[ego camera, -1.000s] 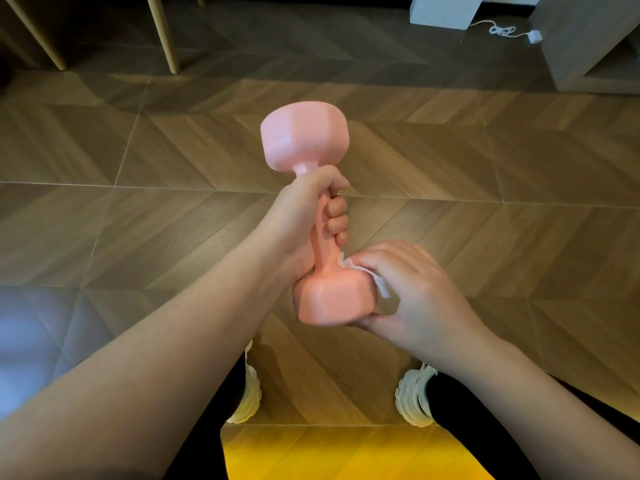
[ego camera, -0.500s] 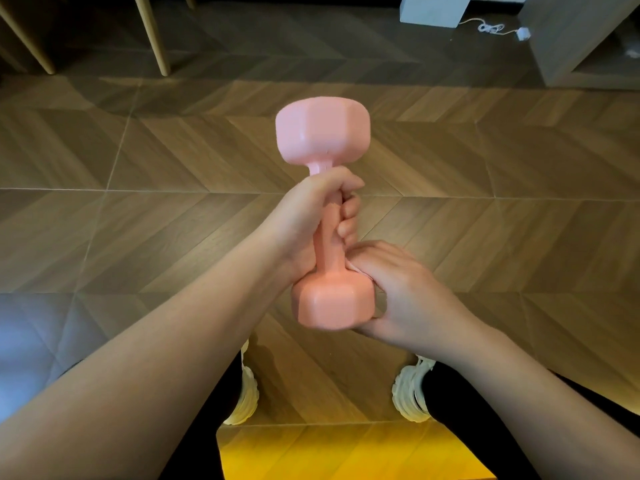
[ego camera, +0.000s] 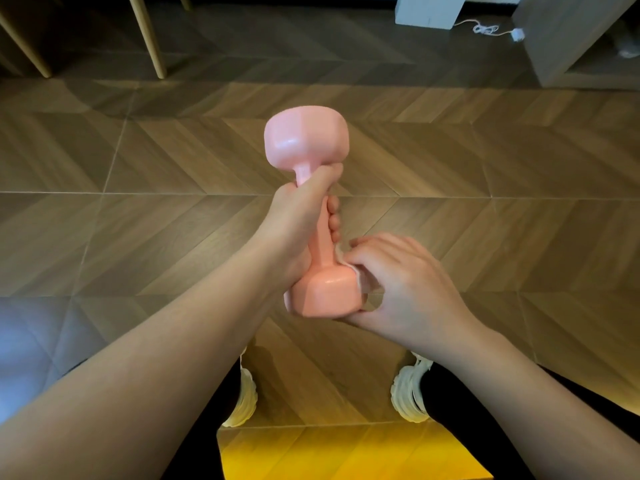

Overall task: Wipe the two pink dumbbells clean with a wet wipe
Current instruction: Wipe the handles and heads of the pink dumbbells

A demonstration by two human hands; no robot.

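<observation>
Head view looks down on two bare forearms meeting over a wood-patterned floor (ego camera: pixel 485 174). At the centre of the frame the left hand (ego camera: pixel 294 223) is clenched round the handle of a pink dumbbell (ego camera: pixel 313 209), thumb up against the far head and fingers curled over the shaft, so the dumbbell stands nearly upright with one head toward twelve o'clock and the other toward six. Just to the three o'clock side of the near head, the right hand (ego camera: pixel 398 285) is loosely curled, pinching a crumpled wet wipe (ego camera: pixel 356 278) against that head's right face, with the thumb passing under its lower edge. The step in hand appears to be wiping the near head of this first dumbbell; only a small part of the wipe shows, the rest being hidden by the fingers. The next move likely calls for the left hand to turn the dumbbell so the unwiped faces, then the handle and far head, come to the wipe. A second dumbbell is not in view. Farther out, white shoes (ego camera: pixel 410 393) sit toward six o'clock beside a yellow mat (ego camera: pixel 346 452), and wooden furniture legs (ego camera: pixel 145 36) stand near eleven o'clock.
</observation>
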